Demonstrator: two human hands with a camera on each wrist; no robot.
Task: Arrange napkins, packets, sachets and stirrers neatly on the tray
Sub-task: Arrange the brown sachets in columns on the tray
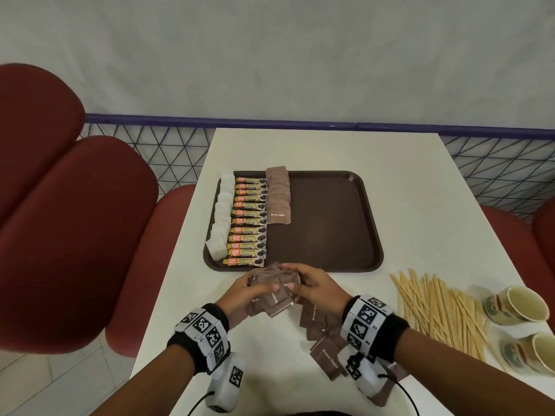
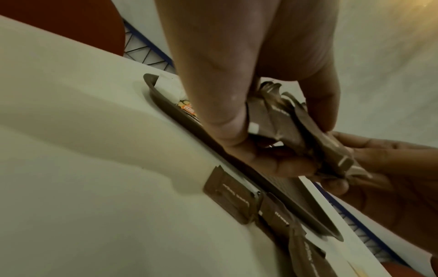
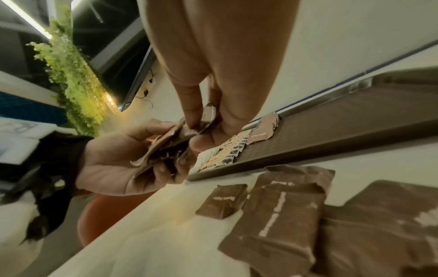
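Here your left hand [image 1: 244,291] and right hand [image 1: 312,285] pinched a bundle of sugar sachets [image 1: 273,291] just before the tray [image 1: 330,223], probably squaring them for its unfinished row.

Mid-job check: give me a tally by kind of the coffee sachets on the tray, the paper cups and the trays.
Coffee sachets: 12
Paper cups: 2
Tray: 1
Total: 15
Napkins, sugar packets and stirrers overlap too much to count.
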